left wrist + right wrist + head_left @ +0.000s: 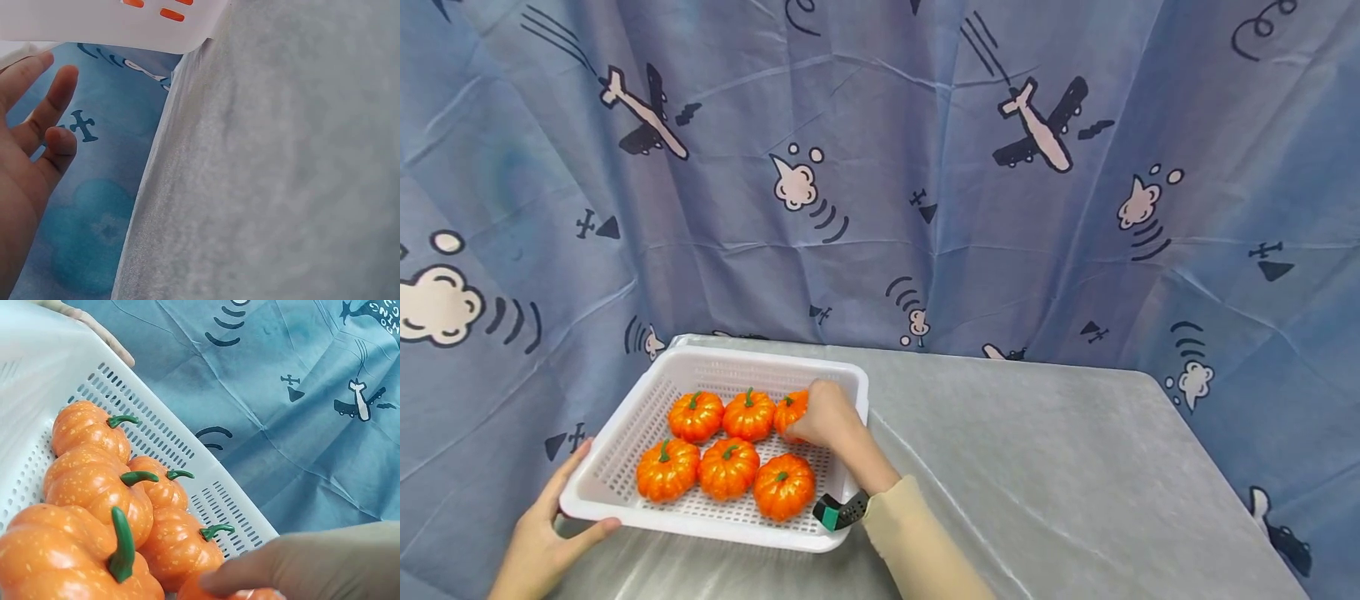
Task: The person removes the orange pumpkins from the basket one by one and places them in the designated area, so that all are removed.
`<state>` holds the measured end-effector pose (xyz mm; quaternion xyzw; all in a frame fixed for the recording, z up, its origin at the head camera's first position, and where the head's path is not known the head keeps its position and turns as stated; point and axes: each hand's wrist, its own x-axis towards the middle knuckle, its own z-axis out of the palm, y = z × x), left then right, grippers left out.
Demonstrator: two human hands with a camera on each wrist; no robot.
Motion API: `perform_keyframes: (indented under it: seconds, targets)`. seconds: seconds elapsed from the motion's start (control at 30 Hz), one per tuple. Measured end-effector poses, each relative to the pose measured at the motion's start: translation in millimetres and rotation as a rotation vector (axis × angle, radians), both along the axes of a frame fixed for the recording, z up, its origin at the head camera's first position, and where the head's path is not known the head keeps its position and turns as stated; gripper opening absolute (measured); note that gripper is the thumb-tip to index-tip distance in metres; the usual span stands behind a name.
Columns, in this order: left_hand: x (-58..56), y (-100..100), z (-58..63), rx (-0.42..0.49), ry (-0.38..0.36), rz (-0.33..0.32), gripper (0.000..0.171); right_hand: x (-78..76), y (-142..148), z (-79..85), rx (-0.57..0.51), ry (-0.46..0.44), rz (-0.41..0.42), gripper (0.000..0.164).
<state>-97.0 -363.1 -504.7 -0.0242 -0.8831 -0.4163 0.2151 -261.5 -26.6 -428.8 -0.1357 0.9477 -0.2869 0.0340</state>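
Observation:
A white plastic basket (pixel 700 531) with slotted walls holds several small orange pumpkins with green stems, in two rows. At its back right, my right hand (pixel 827 414) grips a pumpkin (pixel 782 414) from above, the fingertips partly hidden. Nearest in front of that one lies another pumpkin (pixel 785 487). My left hand (pixel 546 533) holds the basket's front left corner, thumb by the front rim and a finger along the left side. In the left wrist view, other fingers (pixel 59 94) hang loosely bent below the basket wall.
The basket stands at the left of a grey cloth-covered table (pixel 1037 467), its corner reaching past the table's left edge. A blue curtain (pixel 880 167) printed with airplanes hangs behind and at both sides. A black band (pixel 841 510) is on the right wrist.

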Motion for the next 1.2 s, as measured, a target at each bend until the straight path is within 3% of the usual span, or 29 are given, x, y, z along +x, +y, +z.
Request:
perform_keyframes:
  seconds: [0.37, 0.63, 0.93, 1.2]
  targets:
    - [1.8, -5, -4.1, -0.027, -0.055, 0.078, 0.113, 1.3, 8, 13.4, -0.167, 0.095, 0.031, 0.069]
    - [3.5, -7, -7.0, -0.044, -0.093, 0.145, 0.111, 6.9, 23, 17.0, -0.351, 0.072, 0.058, 0.067]
    - [5.2, -7, -5.5, -0.061, -0.054, 0.178, 0.111, 10.1, 44, 20.2, -0.381, 0.079, 0.082, 0.077]
    - [4.2, -8, -4.8, -0.066, -0.098, 0.178, 0.112, 13.9, 64, 20.5, -0.451, 0.097, 0.05, 0.077]
